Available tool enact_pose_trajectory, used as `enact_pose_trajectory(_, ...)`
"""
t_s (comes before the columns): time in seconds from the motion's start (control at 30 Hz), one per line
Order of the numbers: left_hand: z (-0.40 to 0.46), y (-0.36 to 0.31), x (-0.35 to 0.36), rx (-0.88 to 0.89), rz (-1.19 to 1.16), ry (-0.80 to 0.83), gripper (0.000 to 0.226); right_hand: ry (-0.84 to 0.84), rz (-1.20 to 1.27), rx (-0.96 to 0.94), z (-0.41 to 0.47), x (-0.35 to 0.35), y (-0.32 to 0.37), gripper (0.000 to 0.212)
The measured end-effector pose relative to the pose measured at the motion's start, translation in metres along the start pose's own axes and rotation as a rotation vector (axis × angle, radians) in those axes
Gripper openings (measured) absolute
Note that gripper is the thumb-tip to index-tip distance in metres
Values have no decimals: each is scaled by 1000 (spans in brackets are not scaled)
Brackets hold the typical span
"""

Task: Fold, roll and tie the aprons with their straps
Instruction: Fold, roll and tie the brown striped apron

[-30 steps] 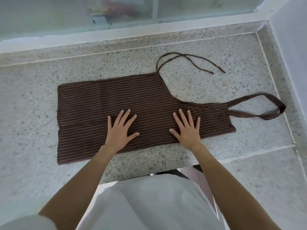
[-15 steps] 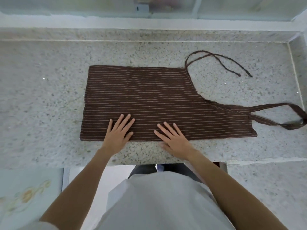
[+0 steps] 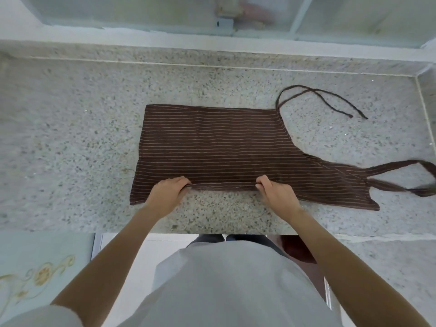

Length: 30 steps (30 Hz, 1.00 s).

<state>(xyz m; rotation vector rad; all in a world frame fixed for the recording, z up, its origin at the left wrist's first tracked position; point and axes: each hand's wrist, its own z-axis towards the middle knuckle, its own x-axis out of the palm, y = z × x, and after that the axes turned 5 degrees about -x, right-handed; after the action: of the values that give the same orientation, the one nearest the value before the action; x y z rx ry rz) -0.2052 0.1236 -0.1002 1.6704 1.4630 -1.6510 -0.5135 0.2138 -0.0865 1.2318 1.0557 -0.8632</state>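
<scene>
Both hands, left hand and right hand, have fingers pinching the apron's near edge; uneven lifting could skew the fold, or drag its straps off the desk.

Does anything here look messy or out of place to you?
Nothing is spilled or damaged. The brown striped apron lies flat on the speckled counter; both hands pinch its near edge. Only the thin tie straps sprawl loosely and cross at the far right corner.
</scene>
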Motion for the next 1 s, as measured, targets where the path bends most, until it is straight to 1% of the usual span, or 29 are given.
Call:
enact_pose_trajectory(0.1,3,-3,-28,-15,112,-119,24,3,-10,-154,8,-12,-9,36)
enact_pose_trajectory(0.17,12,-5,-46,0,121,-171,21,21,1,-252,23,-22,-20,30)
enact_pose_trajectory(0.2,21,-7,-56,5,131,-179,21,38,8,-262,34,-30,-25,26)
enact_pose_trajectory(0.23,31,-7,-64,2,142,-172,22,62,23,-238,45,-37,-30,24)
enact_pose_trajectory(0.33,65,-5,-87,-31,172,-137,26,106,101,-49,79,-55,-48,23)
enact_pose_trajectory(0.47,116,-1,-103,-92,228,-175,30,2,193,158,122,-60,-65,19)
enact_pose_trajectory(0.53,140,0,-105,-126,254,-164,31,17,161,243,140,-56,-70,22)
enact_pose_trajectory(0.6,161,3,-102,-148,293,-118,32,74,69,299,156,-49,-76,24)
enact_pose_trajectory(0.7,183,13,-94,-173,323,-77,32,130,16,304,177,-39,-82,27)
enact_pose_trajectory(0.8,195,24,-82,-187,278,-64,33,185,-71,286,190,-29,-85,29)
enact_pose_trajectory(0.9,205,32,-74,-178,243,-90,33,166,-189,270,199,-23,-88,29)
enact_pose_trajectory(1.0,219,35,-75,-144,307,-119,31,138,-238,288,202,-16,-91,27)
